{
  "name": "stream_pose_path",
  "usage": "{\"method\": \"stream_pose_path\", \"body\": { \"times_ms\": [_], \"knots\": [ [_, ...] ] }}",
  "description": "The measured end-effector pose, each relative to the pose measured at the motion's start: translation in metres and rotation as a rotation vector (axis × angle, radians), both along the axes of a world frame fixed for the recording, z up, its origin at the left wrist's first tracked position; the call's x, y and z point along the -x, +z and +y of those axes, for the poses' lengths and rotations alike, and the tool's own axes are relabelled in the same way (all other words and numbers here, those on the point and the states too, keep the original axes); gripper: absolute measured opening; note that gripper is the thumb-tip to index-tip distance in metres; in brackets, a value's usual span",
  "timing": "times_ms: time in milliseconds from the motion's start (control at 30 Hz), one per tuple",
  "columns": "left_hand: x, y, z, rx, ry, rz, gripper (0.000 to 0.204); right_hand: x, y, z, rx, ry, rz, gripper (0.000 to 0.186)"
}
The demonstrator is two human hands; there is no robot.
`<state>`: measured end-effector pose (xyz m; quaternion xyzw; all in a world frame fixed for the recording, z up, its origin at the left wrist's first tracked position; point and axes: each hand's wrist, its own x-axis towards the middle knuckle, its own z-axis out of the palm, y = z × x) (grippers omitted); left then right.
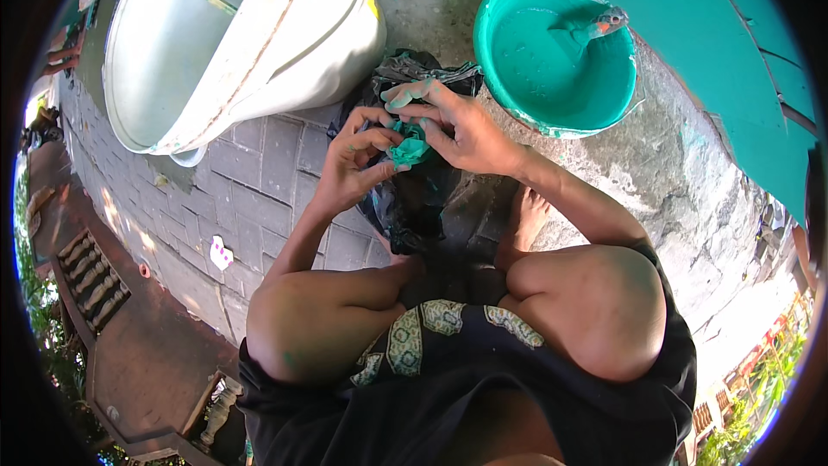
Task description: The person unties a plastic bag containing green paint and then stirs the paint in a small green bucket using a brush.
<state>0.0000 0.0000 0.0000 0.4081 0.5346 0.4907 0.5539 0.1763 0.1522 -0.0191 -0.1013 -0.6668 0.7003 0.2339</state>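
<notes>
My left hand has its fingers curled, with thumb and fingertips on a crumpled teal, paint-coated piece. My right hand reaches over it from the right, thumb and fingers bent onto the same piece, some fingertips smeared with paint. Beneath both hands a black plastic bag lies crumpled on the ground between my feet. Just beyond my right hand stands a teal bucket of teal paint, with a paint-covered tool resting inside at its right side.
A large white bucket stands at upper left on grey pavers. A teal-painted surface is at the right. My bare feet rest by the bag. A balustrade appears at left, and part of another person at the far upper left.
</notes>
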Motion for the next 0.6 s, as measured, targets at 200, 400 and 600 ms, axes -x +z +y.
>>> {"method": "stream_pose_path", "body": {
  "times_ms": [200,400,600],
  "knots": [
    [0.007,0.003,0.002,0.051,-0.030,-0.126,0.021,-0.004,0.014,0.008,-0.096,0.026,-0.104,0.037],
    [0.009,0.012,0.007,0.080,-0.138,0.015,0.021,-0.012,0.017,0.009,-0.343,0.026,-0.105,0.028],
    [0.013,0.008,0.010,0.079,-0.089,0.069,0.020,-0.019,0.022,0.014,-0.665,-0.068,-0.053,0.024]
  ]
}}
